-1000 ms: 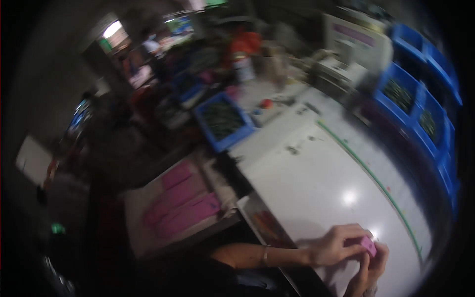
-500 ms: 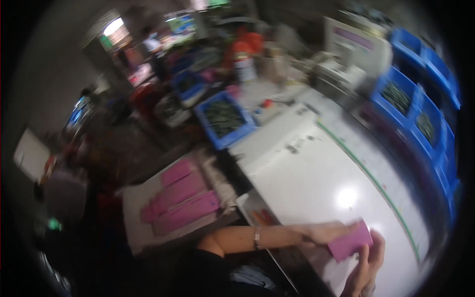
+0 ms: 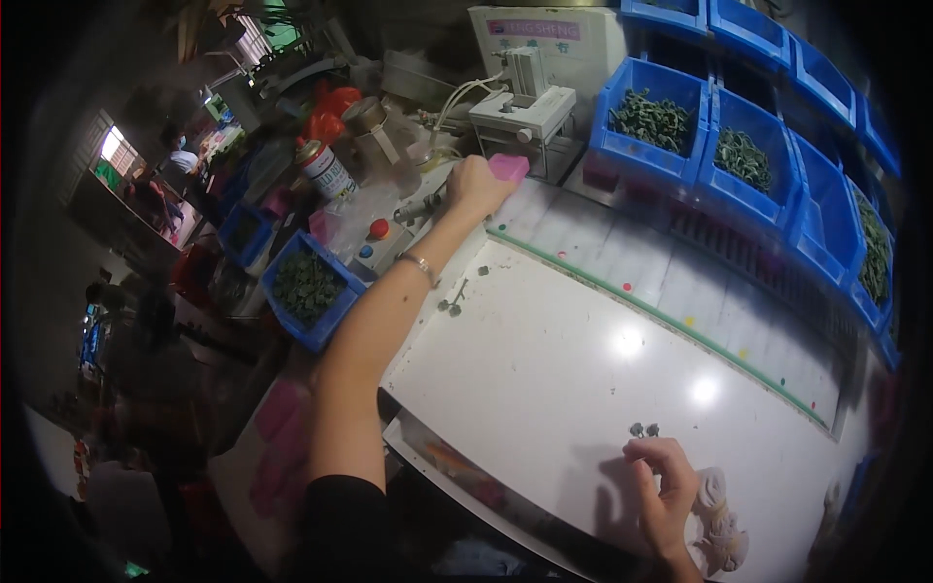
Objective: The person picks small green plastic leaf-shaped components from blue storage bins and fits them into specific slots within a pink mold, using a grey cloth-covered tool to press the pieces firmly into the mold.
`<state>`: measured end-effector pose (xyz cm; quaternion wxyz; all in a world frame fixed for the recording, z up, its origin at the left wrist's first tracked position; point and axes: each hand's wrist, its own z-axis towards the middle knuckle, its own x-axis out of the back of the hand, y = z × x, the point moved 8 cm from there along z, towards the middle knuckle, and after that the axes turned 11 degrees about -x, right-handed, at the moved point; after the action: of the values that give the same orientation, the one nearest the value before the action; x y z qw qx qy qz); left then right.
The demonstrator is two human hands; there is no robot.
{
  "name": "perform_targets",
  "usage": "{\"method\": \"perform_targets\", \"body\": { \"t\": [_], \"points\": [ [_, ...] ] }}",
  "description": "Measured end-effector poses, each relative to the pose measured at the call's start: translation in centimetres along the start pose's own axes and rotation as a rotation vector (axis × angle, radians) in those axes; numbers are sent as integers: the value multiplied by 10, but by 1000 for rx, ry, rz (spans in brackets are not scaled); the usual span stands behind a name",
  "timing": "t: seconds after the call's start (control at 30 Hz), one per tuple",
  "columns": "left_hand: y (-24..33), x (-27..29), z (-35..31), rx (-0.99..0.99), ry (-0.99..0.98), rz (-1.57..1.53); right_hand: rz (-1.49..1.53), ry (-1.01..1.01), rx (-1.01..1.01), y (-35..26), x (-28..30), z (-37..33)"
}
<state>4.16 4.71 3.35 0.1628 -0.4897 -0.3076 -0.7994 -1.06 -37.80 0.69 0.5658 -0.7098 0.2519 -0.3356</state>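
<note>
At the far side of the white tabletop, my left hand is closed on a pink rectangular block, close to a small white machine. That arm stretches across the table's left edge. My right hand hovers over the near right part of the tabletop, fingers loosely curled and thumb apart, with nothing visible in it. Just beyond its fingertips lie small dark green pieces. A rolled pale cloth bundle rests right beside it. More dark pieces lie at the table's left.
Blue bins with dark green pieces are racked at the back right. Another blue bin stands left of my arm, near a spray can and a red button. A green strip crosses the table. Pink pieces lie lower left.
The pink block was between both hands at the near right; my left hand has carried it to the far side. My right hand has let go of it. The view has turned right.
</note>
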Motion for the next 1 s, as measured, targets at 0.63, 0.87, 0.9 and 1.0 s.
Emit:
{"method": "perform_targets", "body": {
  "t": [0.63, 0.87, 0.9, 1.0],
  "points": [
    [82, 22, -55, -466, 134, -453, -32, -48, 6, 19, -7, 6],
    [192, 181, -229, -938, -43, -1209, -24, -53, 96, 3, -5, 5],
    [192, 199, -247, -926, -251, -1577, -22, -41, 105, -5, -5, -1],
    [202, 204, -281, -1585, -320, -1859, 13, 37, 102, -1, 25, -3]
  ]
}}
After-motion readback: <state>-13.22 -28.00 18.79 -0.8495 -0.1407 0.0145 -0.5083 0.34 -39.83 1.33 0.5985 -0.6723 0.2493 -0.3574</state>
